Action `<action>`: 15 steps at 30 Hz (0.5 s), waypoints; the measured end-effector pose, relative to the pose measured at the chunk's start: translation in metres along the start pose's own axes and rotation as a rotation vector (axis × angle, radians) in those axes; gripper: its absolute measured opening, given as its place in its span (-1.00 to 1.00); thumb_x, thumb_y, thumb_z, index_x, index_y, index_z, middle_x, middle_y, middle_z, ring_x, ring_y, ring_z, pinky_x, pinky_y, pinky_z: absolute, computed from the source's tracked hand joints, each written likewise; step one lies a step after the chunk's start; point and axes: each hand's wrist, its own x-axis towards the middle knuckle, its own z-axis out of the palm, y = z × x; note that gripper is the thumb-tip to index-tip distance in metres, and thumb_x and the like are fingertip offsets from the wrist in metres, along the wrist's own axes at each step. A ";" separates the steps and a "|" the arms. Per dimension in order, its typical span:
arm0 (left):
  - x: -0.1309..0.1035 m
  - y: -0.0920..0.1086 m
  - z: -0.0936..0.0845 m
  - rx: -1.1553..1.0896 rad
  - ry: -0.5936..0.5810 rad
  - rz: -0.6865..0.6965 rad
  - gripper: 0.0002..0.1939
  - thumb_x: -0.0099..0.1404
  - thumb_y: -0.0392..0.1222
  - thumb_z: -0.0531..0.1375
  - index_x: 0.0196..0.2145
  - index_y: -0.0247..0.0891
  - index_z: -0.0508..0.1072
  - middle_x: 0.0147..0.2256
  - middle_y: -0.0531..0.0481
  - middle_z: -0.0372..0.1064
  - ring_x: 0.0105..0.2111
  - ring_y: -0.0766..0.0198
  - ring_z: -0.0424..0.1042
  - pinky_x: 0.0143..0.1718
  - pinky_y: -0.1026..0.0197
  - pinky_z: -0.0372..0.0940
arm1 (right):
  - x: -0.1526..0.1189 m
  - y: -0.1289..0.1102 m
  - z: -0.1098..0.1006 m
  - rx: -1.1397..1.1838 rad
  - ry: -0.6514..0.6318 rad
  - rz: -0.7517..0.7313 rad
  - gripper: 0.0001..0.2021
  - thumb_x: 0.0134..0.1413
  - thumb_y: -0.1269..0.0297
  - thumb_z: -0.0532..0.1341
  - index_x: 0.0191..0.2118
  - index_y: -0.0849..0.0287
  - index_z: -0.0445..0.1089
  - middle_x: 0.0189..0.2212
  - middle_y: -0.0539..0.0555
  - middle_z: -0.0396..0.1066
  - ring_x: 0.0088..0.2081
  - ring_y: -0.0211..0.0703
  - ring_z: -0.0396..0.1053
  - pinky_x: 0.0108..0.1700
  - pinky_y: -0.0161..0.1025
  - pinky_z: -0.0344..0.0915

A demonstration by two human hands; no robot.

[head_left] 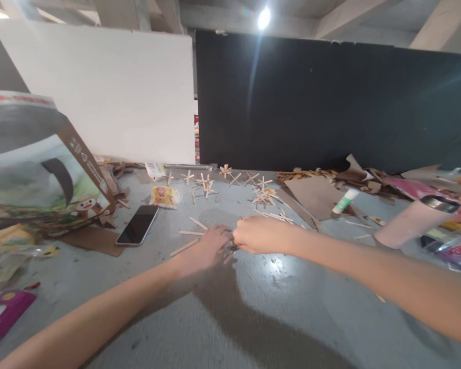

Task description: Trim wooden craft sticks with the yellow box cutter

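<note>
My left hand reaches to the middle of the grey table, its fingers bent down and slightly blurred. A short end of a wooden craft stick shows beneath its fingertips. Three more craft sticks fan out to the left of this hand, their inner ends near or under it. Right beside it, my right hand is closed in a fist, knuckles toward the left fingers. A small dark thing shows at the fist's lower edge, too hidden to name. Beyond the hands lie several star-shaped stick clusters and a loose stick pile.
On the left are a phone, a yellow packet, a large printed bag and a purple object. A glue stick, cardboard scraps and a pink bottle lie right. Black and white panels stand behind.
</note>
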 end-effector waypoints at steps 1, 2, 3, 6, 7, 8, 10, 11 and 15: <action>0.001 -0.003 0.003 0.004 -0.020 0.017 -0.49 0.24 -0.54 0.06 0.03 -0.20 0.55 0.17 -0.21 0.41 0.27 -0.05 0.28 0.27 -0.10 0.24 | -0.001 0.000 -0.001 -0.003 0.002 -0.004 -0.78 0.37 0.44 0.24 -0.19 0.27 0.68 -0.38 0.23 0.57 -0.34 -0.07 0.50 -0.45 -0.19 -0.05; 0.001 -0.006 0.006 0.017 -0.040 0.026 -0.40 0.20 -0.57 0.04 0.09 -0.15 0.53 0.23 -0.16 0.37 0.33 -0.03 0.22 0.31 -0.12 0.19 | -0.001 -0.001 -0.002 -0.004 0.003 -0.004 -0.78 0.39 0.42 0.24 -0.18 0.27 0.68 -0.37 0.23 0.58 -0.33 -0.06 0.51 -0.44 -0.19 -0.05; 0.002 -0.009 0.008 0.028 -0.055 0.032 -0.34 0.17 -0.60 0.02 0.11 -0.12 0.52 0.27 -0.12 0.35 0.35 -0.02 0.18 0.33 -0.14 0.16 | -0.001 -0.001 -0.003 -0.005 0.003 -0.002 -0.78 0.40 0.41 0.24 -0.17 0.27 0.68 -0.37 0.24 0.58 -0.32 -0.05 0.52 -0.44 -0.19 -0.05; 0.000 -0.014 0.013 0.077 -0.081 0.046 -0.32 0.15 -0.62 0.02 0.09 -0.11 0.53 0.27 -0.12 0.35 0.37 -0.04 0.17 0.31 -0.17 0.17 | -0.002 -0.002 -0.004 -0.011 -0.003 -0.003 -0.79 0.40 0.40 0.25 -0.16 0.27 0.68 -0.38 0.23 0.58 -0.33 -0.06 0.51 -0.43 -0.20 -0.04; 0.000 -0.015 0.013 0.106 -0.089 0.056 -0.33 0.15 -0.62 0.04 0.10 -0.12 0.53 0.28 -0.13 0.35 0.37 -0.06 0.17 0.30 -0.19 0.17 | -0.002 -0.003 -0.004 -0.015 -0.004 -0.005 -0.79 0.40 0.39 0.26 -0.16 0.27 0.68 -0.39 0.23 0.57 -0.34 -0.07 0.50 -0.43 -0.20 -0.03; -0.001 -0.015 0.013 0.142 -0.096 0.066 -0.33 0.16 -0.62 0.06 0.11 -0.11 0.52 0.29 -0.15 0.33 0.37 -0.09 0.16 0.30 -0.21 0.16 | -0.001 -0.002 -0.003 -0.017 -0.004 -0.009 -0.79 0.40 0.39 0.26 -0.16 0.27 0.68 -0.40 0.22 0.57 -0.35 -0.07 0.49 -0.43 -0.20 -0.03; -0.001 -0.015 0.011 0.224 -0.102 0.072 -0.30 0.15 -0.62 0.10 0.16 -0.09 0.49 0.33 -0.16 0.28 0.40 -0.16 0.11 0.32 -0.26 0.11 | -0.001 -0.002 -0.002 -0.022 0.003 -0.011 -0.79 0.40 0.39 0.26 -0.18 0.27 0.69 -0.42 0.21 0.56 -0.37 -0.09 0.47 -0.43 -0.20 -0.04; -0.001 -0.015 0.009 0.264 -0.100 0.067 -0.28 0.16 -0.62 0.11 0.18 -0.08 0.48 0.34 -0.17 0.26 0.41 -0.18 0.08 0.32 -0.28 0.09 | -0.001 -0.002 -0.002 -0.019 0.008 -0.009 -0.78 0.40 0.39 0.26 -0.18 0.26 0.69 -0.43 0.20 0.56 -0.38 -0.10 0.46 -0.43 -0.20 -0.04; -0.001 -0.009 0.002 0.354 -0.080 0.026 -0.41 0.24 -0.57 0.14 0.15 -0.16 0.51 0.30 -0.27 0.29 0.42 -0.21 0.05 0.32 -0.27 0.07 | -0.002 0.000 -0.003 0.040 0.012 0.005 -0.79 0.38 0.38 0.26 -0.20 0.23 0.70 -0.46 0.15 0.53 -0.47 -0.19 0.36 -0.45 -0.21 -0.07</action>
